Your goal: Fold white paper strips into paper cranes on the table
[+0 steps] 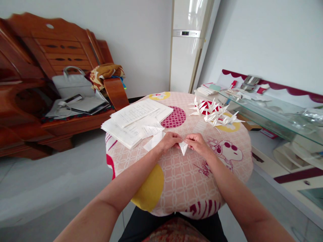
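Note:
Between both hands is a small piece of folded white paper (183,148), its pointed end toward me. My left hand (170,141) pinches its left edge with closed fingers. On the other side my right hand (197,142) grips the upper right of the same paper. The fingers partly cover its top. Loose white paper pieces (153,142) lie just left of my left hand. Beyond them sits a stack of printed sheets (126,132). Several folded paper cranes (214,112) stand in a group at the far right of the table.
A patterned cloth covers the round table (174,181). To the right runs a glass-topped cabinet (272,114) with a pile of papers (207,89) at its near end. A wooden bench (63,50) holding a bag (73,84) stands left; a tall air conditioner (185,57) is behind.

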A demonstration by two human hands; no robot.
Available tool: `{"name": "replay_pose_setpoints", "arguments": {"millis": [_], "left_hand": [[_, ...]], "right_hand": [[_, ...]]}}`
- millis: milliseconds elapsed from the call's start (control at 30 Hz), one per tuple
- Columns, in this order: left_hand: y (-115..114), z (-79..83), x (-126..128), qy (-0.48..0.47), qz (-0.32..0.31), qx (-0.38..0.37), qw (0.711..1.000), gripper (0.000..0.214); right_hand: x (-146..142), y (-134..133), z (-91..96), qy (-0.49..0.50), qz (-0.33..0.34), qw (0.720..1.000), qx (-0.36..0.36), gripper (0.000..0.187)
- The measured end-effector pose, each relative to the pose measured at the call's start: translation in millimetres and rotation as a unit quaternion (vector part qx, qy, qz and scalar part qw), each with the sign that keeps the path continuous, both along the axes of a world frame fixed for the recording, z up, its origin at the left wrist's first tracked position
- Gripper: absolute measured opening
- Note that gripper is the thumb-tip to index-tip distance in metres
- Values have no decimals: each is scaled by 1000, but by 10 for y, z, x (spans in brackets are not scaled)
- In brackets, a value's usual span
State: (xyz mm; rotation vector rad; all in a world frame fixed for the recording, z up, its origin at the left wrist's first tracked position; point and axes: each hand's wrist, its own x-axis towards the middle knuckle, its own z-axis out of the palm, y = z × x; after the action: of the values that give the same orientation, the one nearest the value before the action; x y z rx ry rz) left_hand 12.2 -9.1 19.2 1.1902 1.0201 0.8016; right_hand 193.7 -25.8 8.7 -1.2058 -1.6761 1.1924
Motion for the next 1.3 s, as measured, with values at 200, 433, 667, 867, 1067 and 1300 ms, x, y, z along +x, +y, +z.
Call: {"name": "replay_pose_setpoints", "arguments": {"millis": [200, 433, 667, 867, 1067, 1300], "left_hand": [[17, -5, -37, -24, -8, -24, 999, 12], [41, -23, -103, -17, -28, 13, 999, 15], [27, -24, -106, -46, -48, 34, 997, 11], [57, -89, -76, -82, 24, 59, 995, 18], [54, -121, -68, -90, 68, 83, 990, 19], [73, -163, -46, -59, 58, 69, 994, 21]], "right_hand": [[34, -6, -2, 0, 1, 1000, 13, 32], [36, 0, 1, 15, -17, 1000, -2, 34], [38, 35, -41, 38, -2, 999, -37, 36], [10, 43, -33, 80, -20, 996, -25, 39], [-7, 59, -70, 90, -32, 995, -18, 82], [-4, 87, -109, 59, -57, 996, 18, 70]]}}
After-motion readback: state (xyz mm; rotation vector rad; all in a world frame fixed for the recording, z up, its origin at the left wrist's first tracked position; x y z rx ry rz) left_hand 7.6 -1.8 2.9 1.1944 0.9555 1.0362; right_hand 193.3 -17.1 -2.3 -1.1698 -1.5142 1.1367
